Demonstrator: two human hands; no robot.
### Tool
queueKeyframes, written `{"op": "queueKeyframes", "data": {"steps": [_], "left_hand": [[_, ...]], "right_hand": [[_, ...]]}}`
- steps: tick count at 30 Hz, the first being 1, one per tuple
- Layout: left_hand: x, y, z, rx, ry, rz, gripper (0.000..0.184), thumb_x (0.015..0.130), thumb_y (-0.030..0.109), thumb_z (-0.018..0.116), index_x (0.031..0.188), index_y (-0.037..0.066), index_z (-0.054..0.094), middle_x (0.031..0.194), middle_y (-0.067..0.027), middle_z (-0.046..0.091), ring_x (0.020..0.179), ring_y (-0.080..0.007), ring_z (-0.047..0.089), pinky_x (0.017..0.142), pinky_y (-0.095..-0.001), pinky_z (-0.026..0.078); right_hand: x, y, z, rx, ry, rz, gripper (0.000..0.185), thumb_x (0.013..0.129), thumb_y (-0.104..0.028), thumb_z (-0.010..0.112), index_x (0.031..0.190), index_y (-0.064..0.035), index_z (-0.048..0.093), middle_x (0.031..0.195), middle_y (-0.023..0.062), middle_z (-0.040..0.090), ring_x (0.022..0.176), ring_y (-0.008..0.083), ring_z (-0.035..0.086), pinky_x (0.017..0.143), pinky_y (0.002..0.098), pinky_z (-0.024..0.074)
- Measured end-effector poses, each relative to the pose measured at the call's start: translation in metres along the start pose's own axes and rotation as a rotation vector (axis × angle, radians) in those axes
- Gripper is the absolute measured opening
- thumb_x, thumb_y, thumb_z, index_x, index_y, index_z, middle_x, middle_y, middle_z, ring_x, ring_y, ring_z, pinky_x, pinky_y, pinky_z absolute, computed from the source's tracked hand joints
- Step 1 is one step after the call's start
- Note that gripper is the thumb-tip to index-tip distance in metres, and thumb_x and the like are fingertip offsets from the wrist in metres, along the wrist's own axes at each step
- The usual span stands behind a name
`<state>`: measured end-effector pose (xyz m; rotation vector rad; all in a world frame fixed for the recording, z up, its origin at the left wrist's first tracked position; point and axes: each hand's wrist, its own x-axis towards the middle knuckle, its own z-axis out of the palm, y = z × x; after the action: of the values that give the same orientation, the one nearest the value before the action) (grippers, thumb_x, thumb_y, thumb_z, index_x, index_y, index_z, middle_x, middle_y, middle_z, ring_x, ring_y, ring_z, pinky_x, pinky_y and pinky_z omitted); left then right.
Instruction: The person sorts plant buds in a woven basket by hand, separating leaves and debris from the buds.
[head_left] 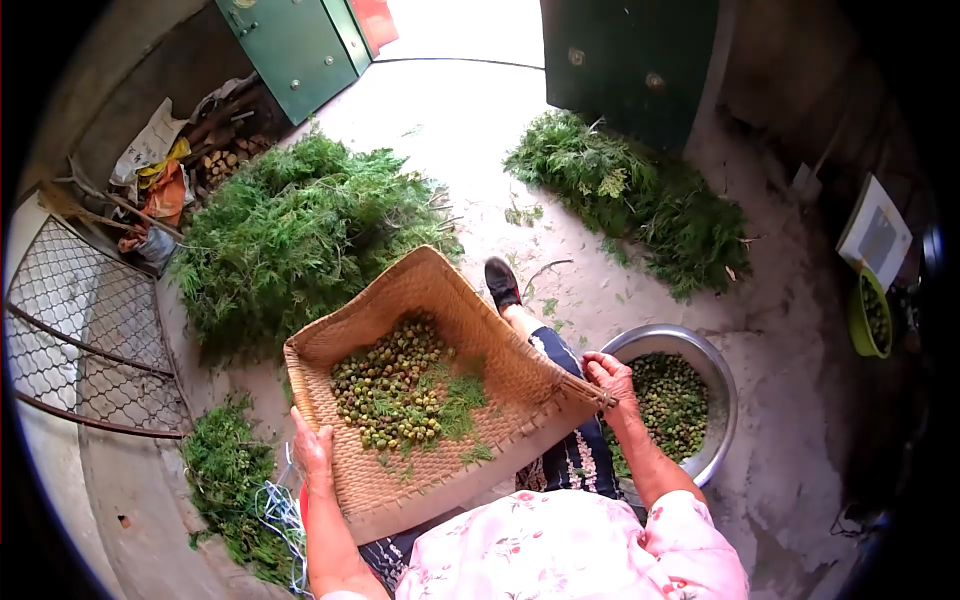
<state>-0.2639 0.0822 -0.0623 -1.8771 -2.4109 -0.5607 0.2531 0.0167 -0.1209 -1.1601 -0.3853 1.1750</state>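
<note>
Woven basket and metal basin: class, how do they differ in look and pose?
The woven basket is tan and plaited; the metal basin is silvery and smooth. The basket has corners; the basin is round. The left hand and right hand hold the basket; the basin stands on the floor. Both contain small, roundish greenish pieces.

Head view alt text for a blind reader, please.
A person's left hand and right hand hold a woven basket with small round fruits and green sprigs. A metal basin of similar fruits stands at right; piles of green branches lie on the floor.
</note>
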Motion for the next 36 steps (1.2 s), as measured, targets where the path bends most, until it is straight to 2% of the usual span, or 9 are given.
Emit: {"op": "queueKeyframes", "data": {"steps": [7,13,20,23,24,27,28,33,36], "left_hand": [[0.008,0.011,-0.011,-0.047,-0.004,-0.008,0.082,0.067,0.022,0.070,0.138,0.005,0.030,0.086,-0.0267,0.063,0.079,-0.0445,0.060,0.071,-0.0489,0.047],[0.016,0.012,-0.007,-0.155,0.017,0.015,0.075,0.067,0.019,0.069,0.133,0.008,0.037,0.088,-0.0248,0.064,0.081,-0.0439,0.060,0.071,-0.0478,0.048],[0.030,0.010,-0.002,-0.124,0.003,-0.050,0.062,0.072,0.013,0.072,0.127,0.008,0.043,0.088,-0.0177,0.065,0.076,-0.0336,0.061,0.071,-0.0410,0.048],[0.034,0.010,-0.001,-0.285,-0.028,-0.069,0.058,0.074,0.012,0.071,0.126,0.008,0.044,0.088,-0.0176,0.064,0.075,-0.0326,0.060,0.070,-0.0404,0.048],[0.034,0.008,-0.001,-0.190,0.018,0.036,0.053,0.077,0.011,0.069,0.124,0.006,0.045,0.087,-0.0175,0.063,0.074,-0.0330,0.059,0.069,-0.0403,0.047],[0.030,0.032,-0.024,-0.155,-0.058,-0.023,0.054,0.076,0.013,0.069,0.123,0.004,0.045,0.087,-0.0185,0.063,0.075,-0.0351,0.059,0.069,-0.0419,0.047],[0.037,0.011,-0.005,-0.135,-0.021,0.060,0.060,0.075,0.014,0.069,0.127,0.003,0.042,0.095,-0.0199,0.062,0.084,-0.0365,0.059,0.073,-0.0441,0.047],[0.033,-0.005,0.028,-0.054,-0.029,-0.015,0.075,0.074,0.018,0.070,0.137,0.004,0.032,0.109,-0.0223,0.058,0.105,-0.0383,0.053,0.085,-0.0467,0.044],[0.027,0.007,0.035,0.041,0.143,-0.090,0.080,0.073,0.021,0.070,0.139,0.005,0.029,0.123,-0.0213,0.050,0.111,-0.0399,0.049,0.090,-0.0458,0.043]], "right_hand": [[-0.024,-0.040,0.021,-0.014,0.080,-0.274,0.014,0.089,-0.003,0.058,0.100,0.0007,0.065,0.089,0.0040,0.067,0.080,0.0097,0.061,0.075,0.0219,0.0490],[-0.049,-0.039,0.021,-0.306,-0.067,-0.520,0.011,0.088,-0.004,0.059,0.096,0.0013,0.066,0.090,0.0072,0.069,0.083,0.0116,0.063,0.080,0.0234,0.0476],[-0.067,-0.038,0.025,-0.218,-0.138,-0.311,0.014,0.090,-0.004,0.058,0.100,0.0024,0.064,0.083,0.0076,0.068,0.074,0.0116,0.065,0.069,0.0228,0.0528],[-0.065,-0.034,0.022,-0.167,-0.147,-0.279,0.014,0.090,-0.005,0.058,0.100,0.0018,0.064,0.083,0.0071,0.068,0.073,0.0120,0.065,0.067,0.0230,0.0533],[-0.064,-0.034,0.021,-0.152,-0.155,-0.271,0.014,0.090,-0.005,0.058,0.100,0.0017,0.064,0.083,0.0071,0.068,0.073,0.0120,0.065,0.067,0.0229,0.0532],[-0.067,-0.034,0.025,-0.129,-0.160,-0.247,0.014,0.089,-0.005,0.058,0.100,0.0016,0.064,0.083,0.0068,0.068,0.073,0.0116,0.065,0.067,0.0225,0.0529],[-0.069,-0.033,0.026,-0.121,-0.156,-0.230,0.014,0.089,-0.005,0.058,0.100,0.0014,0.065,0.084,0.0065,0.068,0.072,0.0112,0.064,0.067,0.0222,0.0527],[-0.089,-0.024,0.024,-0.333,-0.195,-0.336,0.013,0.084,0.000,0.062,0.096,0.0014,0.065,0.083,0.0054,0.066,0.075,0.0124,0.065,0.067,0.0231,0.0507],[-0.103,-0.040,0.028,-0.702,-0.261,-0.667,0.015,0.077,0.002,0.066,0.092,0.0002,0.065,0.083,0.0119,0.065,0.075,0.0211,0.065,0.068,0.0273,0.0500]]}}
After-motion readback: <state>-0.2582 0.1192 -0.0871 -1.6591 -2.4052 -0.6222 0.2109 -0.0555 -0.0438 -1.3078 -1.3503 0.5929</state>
